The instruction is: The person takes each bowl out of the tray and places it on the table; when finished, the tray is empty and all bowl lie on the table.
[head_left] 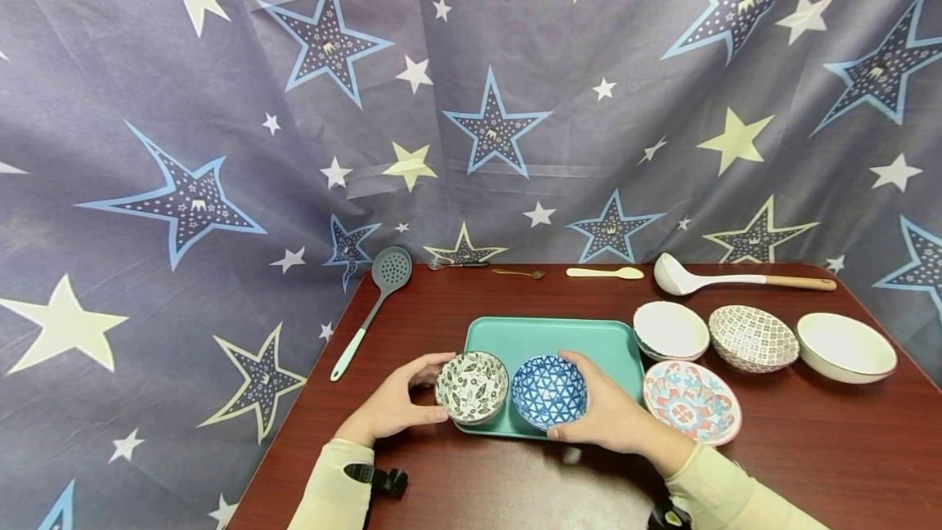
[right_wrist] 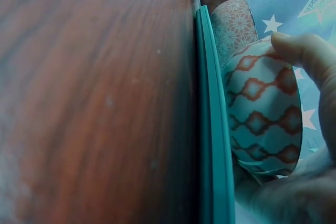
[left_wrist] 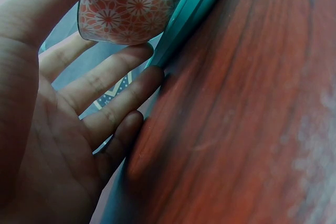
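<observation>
Over the front of the teal tray, two small bowls sit side by side. My left hand grips the left bowl from its left side, thumb near and fingers beyond; its inside has a dark leaf print. The left wrist view shows the outside of that bowl, orange with white flowers. From the right, my right hand holds a bowl with blue triangles inside between thumb and fingers. Red diamond shapes mark that bowl's outside in the right wrist view.
Right of the tray are a white bowl, a brown-patterned bowl, a cream bowl and a floral dish. A ladle, a pale yellow spoon and small utensils line the back. A slotted skimmer lies left.
</observation>
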`<state>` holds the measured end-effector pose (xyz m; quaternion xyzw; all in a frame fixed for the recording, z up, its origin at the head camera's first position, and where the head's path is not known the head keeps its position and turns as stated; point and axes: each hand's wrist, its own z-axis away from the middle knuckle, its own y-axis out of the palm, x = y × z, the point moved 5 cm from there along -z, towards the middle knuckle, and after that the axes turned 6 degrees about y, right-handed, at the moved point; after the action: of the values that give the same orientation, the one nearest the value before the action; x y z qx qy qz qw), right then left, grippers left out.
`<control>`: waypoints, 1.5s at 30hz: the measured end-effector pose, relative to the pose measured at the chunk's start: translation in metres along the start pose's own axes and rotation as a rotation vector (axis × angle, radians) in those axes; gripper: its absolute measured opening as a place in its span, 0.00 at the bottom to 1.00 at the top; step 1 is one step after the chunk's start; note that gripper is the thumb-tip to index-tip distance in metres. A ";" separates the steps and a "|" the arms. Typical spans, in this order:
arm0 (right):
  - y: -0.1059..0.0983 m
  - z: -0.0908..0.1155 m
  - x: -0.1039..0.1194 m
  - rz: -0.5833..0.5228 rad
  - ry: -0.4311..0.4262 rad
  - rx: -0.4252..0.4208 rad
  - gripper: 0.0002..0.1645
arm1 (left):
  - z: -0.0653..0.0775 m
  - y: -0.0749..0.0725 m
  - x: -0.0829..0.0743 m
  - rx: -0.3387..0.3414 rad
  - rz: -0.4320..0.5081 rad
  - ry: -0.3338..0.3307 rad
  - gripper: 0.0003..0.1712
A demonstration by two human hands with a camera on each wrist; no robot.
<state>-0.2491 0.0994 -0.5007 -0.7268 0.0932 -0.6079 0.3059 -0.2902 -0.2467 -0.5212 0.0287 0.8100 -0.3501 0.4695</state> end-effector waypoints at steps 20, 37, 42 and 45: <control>-0.010 0.001 0.007 -0.032 0.008 -0.027 0.74 | 0.000 0.001 0.002 -0.001 -0.009 0.007 0.48; -0.038 0.002 0.016 -0.019 0.017 -0.072 0.72 | 0.000 0.001 -0.001 -0.004 -0.005 -0.044 0.48; -0.047 0.004 0.020 -0.007 -0.008 -0.087 0.71 | 0.000 0.000 -0.002 -0.002 0.002 -0.041 0.48; -0.053 0.005 0.021 0.001 -0.006 -0.104 0.71 | 0.000 0.000 -0.003 -0.001 0.004 -0.033 0.48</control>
<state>-0.2519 0.1326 -0.4538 -0.7435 0.1239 -0.6000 0.2682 -0.2884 -0.2458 -0.5189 0.0242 0.8024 -0.3492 0.4834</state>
